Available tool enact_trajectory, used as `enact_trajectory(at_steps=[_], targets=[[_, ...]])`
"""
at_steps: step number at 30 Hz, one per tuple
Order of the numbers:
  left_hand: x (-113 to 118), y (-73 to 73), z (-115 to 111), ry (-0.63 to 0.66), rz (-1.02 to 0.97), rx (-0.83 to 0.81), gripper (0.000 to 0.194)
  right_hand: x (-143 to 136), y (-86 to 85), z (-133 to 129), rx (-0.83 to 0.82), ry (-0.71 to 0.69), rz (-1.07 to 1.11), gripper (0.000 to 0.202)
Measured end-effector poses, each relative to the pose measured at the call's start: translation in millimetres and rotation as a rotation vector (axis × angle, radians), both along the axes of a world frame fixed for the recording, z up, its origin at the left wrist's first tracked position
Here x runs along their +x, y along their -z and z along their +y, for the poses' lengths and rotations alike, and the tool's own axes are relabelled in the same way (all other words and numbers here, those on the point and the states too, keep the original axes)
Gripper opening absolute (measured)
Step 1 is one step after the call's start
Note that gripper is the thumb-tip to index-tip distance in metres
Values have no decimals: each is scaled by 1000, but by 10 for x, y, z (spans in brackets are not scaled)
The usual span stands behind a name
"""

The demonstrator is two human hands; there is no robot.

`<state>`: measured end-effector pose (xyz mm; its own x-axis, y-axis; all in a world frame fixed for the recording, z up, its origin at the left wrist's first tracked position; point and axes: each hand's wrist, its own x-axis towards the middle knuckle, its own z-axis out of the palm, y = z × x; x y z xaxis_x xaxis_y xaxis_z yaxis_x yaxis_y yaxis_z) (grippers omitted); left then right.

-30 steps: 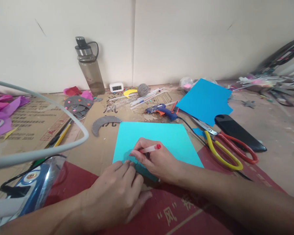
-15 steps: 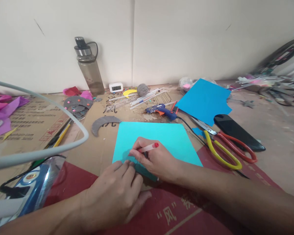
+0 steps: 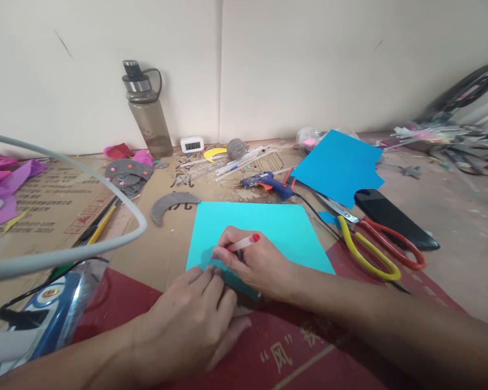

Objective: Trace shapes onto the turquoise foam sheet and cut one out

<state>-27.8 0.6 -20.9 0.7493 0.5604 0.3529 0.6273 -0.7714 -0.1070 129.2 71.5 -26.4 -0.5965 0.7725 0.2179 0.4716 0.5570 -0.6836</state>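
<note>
A turquoise sheet of paper [image 3: 264, 222] lies flat in front of me on the cardboard. My right hand [image 3: 260, 260] grips a pen [image 3: 244, 244] with a clear barrel and a red end, its tip low over the sheet's left part; the fingers hide the exact point. Across the sheet's near left edge rest the fingertips of my left hand [image 3: 199, 309], fingers stretched out and thumb apart, with nothing held. Beyond the sheet's far left corner lies a grey crescent cutout [image 3: 166, 205].
To the right are yellow-and-red-handled scissors [image 3: 366, 244], a black phone [image 3: 394, 219] and a blue sheet [image 3: 337, 165]. Behind lie a glue gun [image 3: 268, 183], glue sticks, a yarn ball [image 3: 236, 148] and a bottle [image 3: 148, 114]. A pale tube [image 3: 117, 246] arches at left.
My right hand and the pen have shifted slightly left over the turquoise sheet. My left hand stays in place.
</note>
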Motion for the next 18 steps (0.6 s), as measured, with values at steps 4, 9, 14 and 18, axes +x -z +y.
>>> enact_trajectory(at_steps=[4, 9, 14, 18], targets=[[3, -1, 2, 2, -5, -6, 28, -6, 1, 7, -6, -13, -10, 21], [5, -25, 1, 4, -2, -4, 29, -13, 6, 13, -13, -18, -19, 20], [2, -25, 2, 4, 2, -11, 28, -11, 10, 3, -20, -25, -7, 20], [0, -17, 4, -1, 1, -17, 28, -11, 1, -7, -16, -30, -12, 19]])
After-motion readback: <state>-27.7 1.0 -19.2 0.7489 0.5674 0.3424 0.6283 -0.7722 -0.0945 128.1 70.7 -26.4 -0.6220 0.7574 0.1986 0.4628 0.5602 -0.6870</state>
